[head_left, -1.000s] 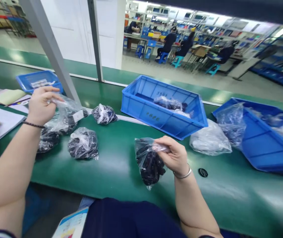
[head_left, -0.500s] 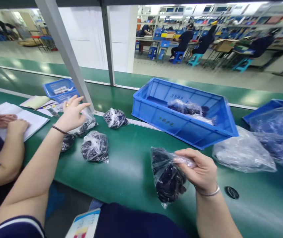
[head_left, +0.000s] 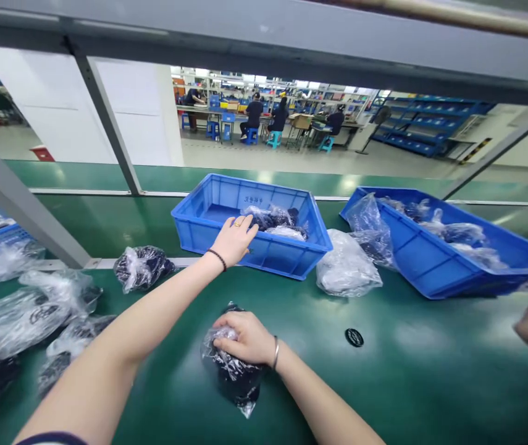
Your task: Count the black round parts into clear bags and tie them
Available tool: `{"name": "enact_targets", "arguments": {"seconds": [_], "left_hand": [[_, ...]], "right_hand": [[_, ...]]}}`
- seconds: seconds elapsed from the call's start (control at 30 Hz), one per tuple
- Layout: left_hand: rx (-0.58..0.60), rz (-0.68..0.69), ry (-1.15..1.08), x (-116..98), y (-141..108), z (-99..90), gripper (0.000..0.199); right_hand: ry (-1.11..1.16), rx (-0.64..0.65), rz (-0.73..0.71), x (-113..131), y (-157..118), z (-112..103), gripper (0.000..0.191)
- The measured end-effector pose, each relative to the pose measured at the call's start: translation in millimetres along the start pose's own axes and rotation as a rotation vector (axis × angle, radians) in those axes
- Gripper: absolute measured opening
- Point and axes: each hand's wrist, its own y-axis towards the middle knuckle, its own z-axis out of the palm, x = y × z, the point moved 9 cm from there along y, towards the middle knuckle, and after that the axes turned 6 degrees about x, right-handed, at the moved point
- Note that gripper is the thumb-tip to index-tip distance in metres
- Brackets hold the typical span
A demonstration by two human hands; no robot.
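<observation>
One clear plastic bag of dark contents [head_left: 241, 382], its bunched top gripped in your right hand [head_left: 247, 337], appears to rest on the green table [head_left: 301, 321], outside the blue rectangular plastic bin [head_left: 286, 262] already holding bagged items [head_left: 275, 217], where your left hand [head_left: 232, 242] hovers spread, seemingly empty.

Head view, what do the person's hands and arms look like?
No gloves; forearms bare. The left hand wears a gold-coloured ring, with a dark bracelet at the wrist and a dark sleeve edge higher up. The right hand has a silver wrist bangle.
</observation>
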Motion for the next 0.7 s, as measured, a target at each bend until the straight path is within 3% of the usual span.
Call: {"name": "enact_targets", "arguments": {"seconds": [0.07, 0.17, 0.3, 0.47, 0.7], "left_hand": [[-0.02, -0.052, 0.038, -1.1, 20.3, 14.4, 0.026], [-0.093, -0.067, 0.049, -5.0, 18.9, 27.7, 0.004], [-0.241, -0.07, 0.07, -20.1, -17.4, 28.2, 0.013], [-0.404, -0.072, 0.099, -42.2, -57.1, 22.6, 0.024], [-0.479, -0.1, 0.095, -43.1, -63.0, 20.7, 0.022]], "right_hand": [[0.027, -0.033, -0.02, -5.4, -7.3, -4.4, 0.029], [0.089, -0.115, 0.003, -22.5, -15.8, -18.4, 0.033], [0.148, -0.207, 0.112, -50.4, -19.8, -31.4, 0.034], [0.167, -0.189, 0.101, -49.7, -16.7, -24.0, 0.034], [0.128, -0.162, 0.102, -39.9, -15.8, -10.0, 0.03]]}}
